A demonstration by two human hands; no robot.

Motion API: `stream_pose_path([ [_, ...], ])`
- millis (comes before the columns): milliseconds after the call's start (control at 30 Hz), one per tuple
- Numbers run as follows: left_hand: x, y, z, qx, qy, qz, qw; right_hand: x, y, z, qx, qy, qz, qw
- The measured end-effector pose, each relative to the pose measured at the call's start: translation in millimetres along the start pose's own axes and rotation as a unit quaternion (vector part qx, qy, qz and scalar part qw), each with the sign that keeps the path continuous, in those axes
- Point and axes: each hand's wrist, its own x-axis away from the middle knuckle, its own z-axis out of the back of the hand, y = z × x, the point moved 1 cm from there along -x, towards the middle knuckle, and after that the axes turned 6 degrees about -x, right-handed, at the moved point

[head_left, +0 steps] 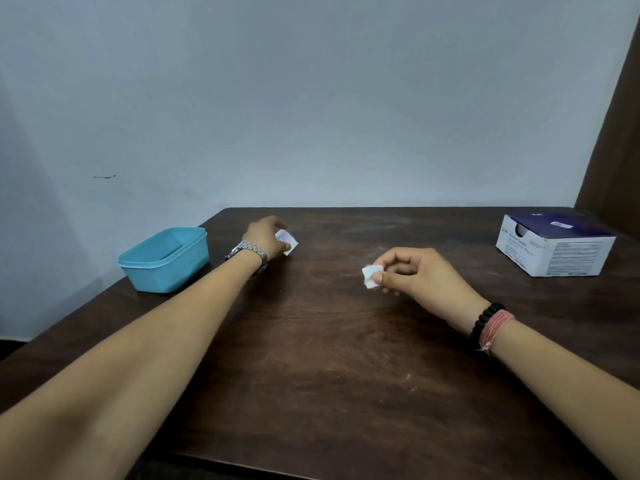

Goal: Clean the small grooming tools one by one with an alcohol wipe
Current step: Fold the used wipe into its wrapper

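My right hand [420, 277] hovers just above the middle of the dark wooden table [329, 358] and pinches a small folded white alcohol wipe [370, 276] between thumb and forefinger. Farther back and to the left, my left hand [265, 237] holds a small white and purple wipe wrapper [288, 241] down at the table top. A blue plastic tub [166, 259] stands at the table's left edge, just left of my left wrist; what lies inside it is hidden. No grooming tool shows on the table.
A white and purple box of wipes [554, 247] sits at the back right corner. A plain wall [311, 98] rises behind the table's far edge. A brown door or panel [620, 133] stands at the far right.
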Motion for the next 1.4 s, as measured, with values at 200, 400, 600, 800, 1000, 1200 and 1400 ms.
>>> stream_pose_path([
  [200, 35, 46, -3, 0.201, -0.005, -0.076, 0.977, -4, -2, -1, -0.099, 0.038, -0.005, 0.994],
  [400, 84, 92, -24, 0.426, -0.129, -0.122, 0.887, -5, 0, 3, -0.068, 0.134, 0.023, 0.988],
  [600, 102, 102, -21, 0.477, -0.159, -0.135, 0.854, -7, 5, 10, -0.042, 0.17, -0.004, 0.985],
  [800, 107, 103, -21, 0.481, -0.168, -0.137, 0.849, -6, 4, 10, -0.051, 0.169, -0.017, 0.984],
  [1000, 109, 104, -21, 0.44, -0.132, -0.163, 0.873, -5, 2, 11, -0.054, 0.168, 0.002, 0.984],
  [1200, 108, 105, -23, 0.417, -0.11, -0.164, 0.887, -6, 2, 11, -0.062, 0.155, -0.005, 0.986],
  [1400, 107, 105, -24, 0.399, -0.087, -0.154, 0.9, -5, 1, 9, -0.106, 0.143, -0.014, 0.984],
])
